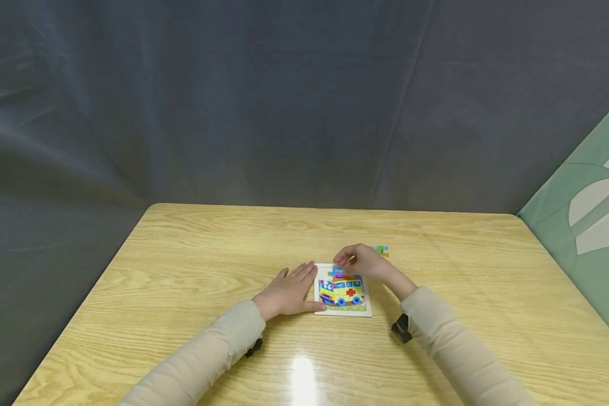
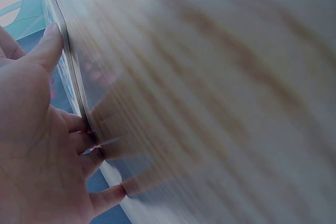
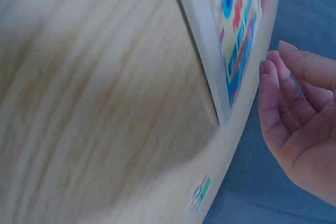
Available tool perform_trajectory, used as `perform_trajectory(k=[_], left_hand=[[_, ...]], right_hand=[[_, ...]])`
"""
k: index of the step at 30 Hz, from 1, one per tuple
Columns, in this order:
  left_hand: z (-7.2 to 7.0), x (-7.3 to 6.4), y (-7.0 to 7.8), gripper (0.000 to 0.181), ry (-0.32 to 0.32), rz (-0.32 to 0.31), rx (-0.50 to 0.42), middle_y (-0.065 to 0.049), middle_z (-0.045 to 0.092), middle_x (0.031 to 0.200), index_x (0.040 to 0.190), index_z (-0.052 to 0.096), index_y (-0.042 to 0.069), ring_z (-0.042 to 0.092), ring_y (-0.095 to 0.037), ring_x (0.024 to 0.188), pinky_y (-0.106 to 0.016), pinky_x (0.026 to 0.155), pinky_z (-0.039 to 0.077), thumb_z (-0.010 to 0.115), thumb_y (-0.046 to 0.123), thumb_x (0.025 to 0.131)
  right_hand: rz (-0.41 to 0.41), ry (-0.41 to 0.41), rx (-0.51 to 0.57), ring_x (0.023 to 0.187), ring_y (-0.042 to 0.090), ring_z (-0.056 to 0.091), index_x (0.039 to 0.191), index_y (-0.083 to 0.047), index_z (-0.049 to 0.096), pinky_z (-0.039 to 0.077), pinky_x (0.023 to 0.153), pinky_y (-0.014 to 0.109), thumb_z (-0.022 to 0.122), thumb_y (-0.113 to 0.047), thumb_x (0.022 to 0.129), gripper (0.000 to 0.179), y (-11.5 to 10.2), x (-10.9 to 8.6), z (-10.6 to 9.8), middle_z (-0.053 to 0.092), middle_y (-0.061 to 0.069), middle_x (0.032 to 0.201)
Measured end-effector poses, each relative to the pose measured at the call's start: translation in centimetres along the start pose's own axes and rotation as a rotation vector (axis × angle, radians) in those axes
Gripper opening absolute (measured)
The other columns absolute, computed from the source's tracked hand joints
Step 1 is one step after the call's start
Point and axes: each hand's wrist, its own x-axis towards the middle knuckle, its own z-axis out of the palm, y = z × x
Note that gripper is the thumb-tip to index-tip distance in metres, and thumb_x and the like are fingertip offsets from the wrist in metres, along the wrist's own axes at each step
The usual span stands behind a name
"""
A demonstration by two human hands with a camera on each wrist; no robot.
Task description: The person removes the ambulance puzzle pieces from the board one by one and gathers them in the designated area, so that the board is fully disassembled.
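A small picture puzzle of a yellow ambulance with a red cross sits in a white-framed board (image 1: 343, 314) on the table. My left hand (image 1: 290, 293) lies flat along the board's left side, thumb on the lower left of the frame and fingers at its left edge. Over the upper part of the board hovers my right hand (image 1: 361, 262), fingers loosely curved, with nothing showing between thumb and fingertips in the right wrist view. Just below those fingertips shows a blue puzzle piece (image 1: 338, 272). The board's upper left is pale with a green spot; the right hand overlaps its upper right.
One loose puzzle piece (image 1: 381, 250), green, blue and orange, lies on the wooden table (image 1: 223, 242) beyond the board's right side. A dark curtain (image 1: 284, 113) hangs behind the table, and a green leaf-patterned wall panel (image 1: 588, 225) stands at the right.
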Motion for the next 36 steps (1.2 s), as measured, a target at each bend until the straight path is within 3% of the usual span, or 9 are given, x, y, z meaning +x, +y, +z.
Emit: perform_trajectory(k=[11, 19, 29, 36], left_hand=[[0.0, 0.0, -0.1, 0.09, 0.003, 0.007, 0.01, -0.004, 0.011, 0.163, 0.155, 0.015, 0.011, 0.014, -0.02, 0.15, -0.052, 0.12, 0.019, 0.046, 0.065, 0.09], [0.0, 0.0, -0.1, 0.089, 0.005, 0.011, 0.001, -0.004, 0.011, 0.163, 0.155, 0.015, 0.011, 0.014, -0.019, 0.15, -0.052, 0.12, 0.019, 0.046, 0.065, 0.09], [-0.1, -0.1, 0.0, 0.089, 0.005, 0.004, -0.002, -0.004, 0.012, 0.163, 0.154, 0.016, 0.011, 0.015, -0.02, 0.15, -0.052, 0.12, 0.019, 0.047, 0.064, 0.09], [-0.2, -0.2, 0.2, 0.089, 0.005, 0.004, 0.008, -0.004, 0.012, 0.163, 0.155, 0.016, 0.012, 0.015, -0.02, 0.15, -0.052, 0.119, 0.02, 0.046, 0.065, 0.09]], right_hand=[[-0.049, -0.03, -0.062, 0.08, 0.016, 0.059, 0.1, 0.007, 0.068, 0.052, 0.073, 0.024, 0.063, 0.01, 0.084, 0.017, -0.3, 0.4, 1.2, 0.068, 0.016, 0.091], [-0.092, -0.053, -0.149, 0.082, 0.015, 0.055, 0.099, 0.003, 0.07, 0.051, 0.076, 0.025, 0.065, 0.007, 0.084, 0.016, 0.0, 0.7, 1.7, 0.064, 0.014, 0.095], [-0.131, -0.061, -0.218, 0.078, 0.015, 0.045, 0.094, 0.001, 0.07, 0.04, 0.071, 0.022, 0.066, 0.008, 0.083, 0.014, 0.2, 1.1, 1.8, 0.061, 0.012, 0.093], [-0.098, -0.06, -0.221, 0.079, 0.015, 0.044, 0.092, -0.002, 0.068, 0.038, 0.072, 0.024, 0.066, 0.007, 0.083, 0.013, -0.1, 1.1, 1.8, 0.056, 0.009, 0.089]])
